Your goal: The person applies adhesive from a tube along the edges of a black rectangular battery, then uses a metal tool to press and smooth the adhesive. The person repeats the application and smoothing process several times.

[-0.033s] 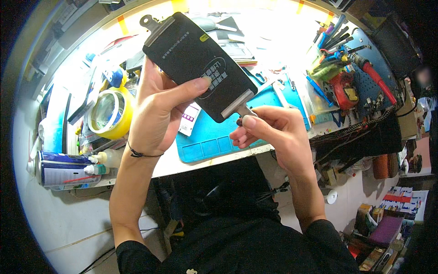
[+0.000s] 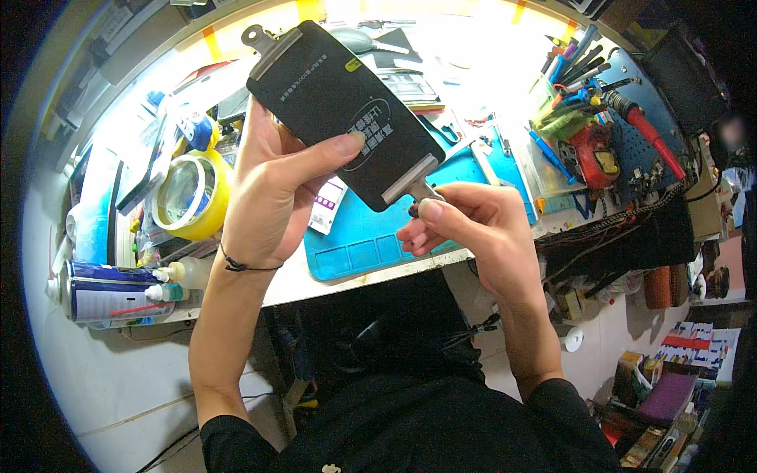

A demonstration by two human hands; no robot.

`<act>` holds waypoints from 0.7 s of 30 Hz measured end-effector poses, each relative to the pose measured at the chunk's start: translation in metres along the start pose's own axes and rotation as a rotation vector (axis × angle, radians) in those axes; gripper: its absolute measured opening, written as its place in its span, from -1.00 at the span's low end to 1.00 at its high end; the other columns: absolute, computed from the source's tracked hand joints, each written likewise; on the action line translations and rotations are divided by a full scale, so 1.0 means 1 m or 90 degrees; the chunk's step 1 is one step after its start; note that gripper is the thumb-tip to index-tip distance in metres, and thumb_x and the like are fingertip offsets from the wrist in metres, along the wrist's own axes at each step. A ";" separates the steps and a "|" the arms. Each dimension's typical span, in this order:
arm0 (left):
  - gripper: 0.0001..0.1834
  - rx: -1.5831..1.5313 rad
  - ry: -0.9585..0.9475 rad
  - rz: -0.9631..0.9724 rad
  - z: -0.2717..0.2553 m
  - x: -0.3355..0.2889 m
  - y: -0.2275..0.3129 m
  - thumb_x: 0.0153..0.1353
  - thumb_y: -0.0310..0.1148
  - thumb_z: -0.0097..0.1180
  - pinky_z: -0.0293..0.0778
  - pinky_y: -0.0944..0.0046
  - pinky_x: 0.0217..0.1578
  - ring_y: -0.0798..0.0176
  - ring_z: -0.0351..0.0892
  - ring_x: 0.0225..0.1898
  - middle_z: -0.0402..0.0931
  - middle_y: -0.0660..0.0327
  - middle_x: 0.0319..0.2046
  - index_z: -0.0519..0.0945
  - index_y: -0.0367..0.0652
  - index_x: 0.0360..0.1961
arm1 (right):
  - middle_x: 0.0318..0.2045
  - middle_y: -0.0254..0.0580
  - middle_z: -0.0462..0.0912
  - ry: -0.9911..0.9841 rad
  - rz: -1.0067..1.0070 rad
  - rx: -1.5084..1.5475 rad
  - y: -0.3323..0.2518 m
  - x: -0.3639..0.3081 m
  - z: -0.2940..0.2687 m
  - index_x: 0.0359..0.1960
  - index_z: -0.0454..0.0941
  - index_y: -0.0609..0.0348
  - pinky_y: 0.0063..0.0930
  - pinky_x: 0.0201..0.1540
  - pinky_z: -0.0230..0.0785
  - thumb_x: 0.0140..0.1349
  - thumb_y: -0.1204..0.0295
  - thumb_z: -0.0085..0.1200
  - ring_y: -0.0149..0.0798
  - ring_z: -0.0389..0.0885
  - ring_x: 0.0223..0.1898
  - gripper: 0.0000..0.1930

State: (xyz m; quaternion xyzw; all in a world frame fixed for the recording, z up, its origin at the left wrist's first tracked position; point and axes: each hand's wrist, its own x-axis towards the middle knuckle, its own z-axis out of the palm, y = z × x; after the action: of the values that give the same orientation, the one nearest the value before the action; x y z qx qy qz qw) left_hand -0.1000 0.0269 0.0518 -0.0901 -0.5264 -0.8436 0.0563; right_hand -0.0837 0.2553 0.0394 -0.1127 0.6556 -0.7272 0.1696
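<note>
A flat black phone-sized panel [image 2: 339, 102] with pale print and a small yellow sticker is raised, tilted, above the bench. My left hand [image 2: 276, 177] is closed round its left edge, thumb across the printed face. At the panel's upper end sits a metal bulldog clip [image 2: 276, 55]; a second bulldog clip [image 2: 412, 183] grips its lower end. My right hand [image 2: 481, 225] pinches the tail of that lower clip between thumb and fingers. The fingers of my left hand behind the panel are partly hidden.
Below the panel lies a blue work mat [image 2: 355, 254]. Yellow tape rolls [image 2: 189, 201], small bottles and a blue spray can [image 2: 110, 290] stand at the left. On the right are a pen holder, a red tape measure [image 2: 595, 158] and a red-handled tool [image 2: 654, 142].
</note>
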 end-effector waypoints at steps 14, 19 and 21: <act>-0.22 0.002 -0.004 0.005 0.002 0.000 0.001 0.18 -0.70 0.33 0.66 0.17 0.16 0.17 0.69 0.11 0.61 0.09 0.07 0.24 -0.12 0.38 | -0.35 0.10 0.79 0.000 0.003 0.001 -0.001 0.000 0.000 -0.22 0.70 0.51 -0.38 -0.26 0.68 0.44 0.39 0.21 -0.23 0.79 -0.37 -0.71; -0.23 0.008 -0.007 0.017 0.002 0.000 0.001 0.19 -0.70 0.32 0.66 0.18 0.16 0.17 0.69 0.12 0.61 0.09 0.08 0.26 -0.11 0.37 | -0.31 0.14 0.80 0.002 -0.002 -0.004 0.001 0.001 0.000 -0.13 0.68 0.54 -0.34 -0.21 0.73 0.44 0.40 0.21 -0.19 0.82 -0.33 -0.70; -0.24 0.009 -0.002 0.017 0.002 -0.001 0.001 0.19 -0.70 0.32 0.66 0.18 0.16 0.17 0.69 0.12 0.62 0.09 0.08 0.27 -0.11 0.37 | -0.30 0.16 0.80 0.003 -0.002 -0.002 0.002 0.001 0.000 -0.11 0.67 0.56 -0.33 -0.20 0.74 0.44 0.41 0.20 -0.17 0.83 -0.32 -0.70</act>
State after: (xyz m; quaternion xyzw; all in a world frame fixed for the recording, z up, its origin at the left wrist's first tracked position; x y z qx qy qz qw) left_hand -0.0992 0.0287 0.0532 -0.0982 -0.5309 -0.8390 0.0677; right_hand -0.0846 0.2552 0.0375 -0.1120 0.6569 -0.7268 0.1664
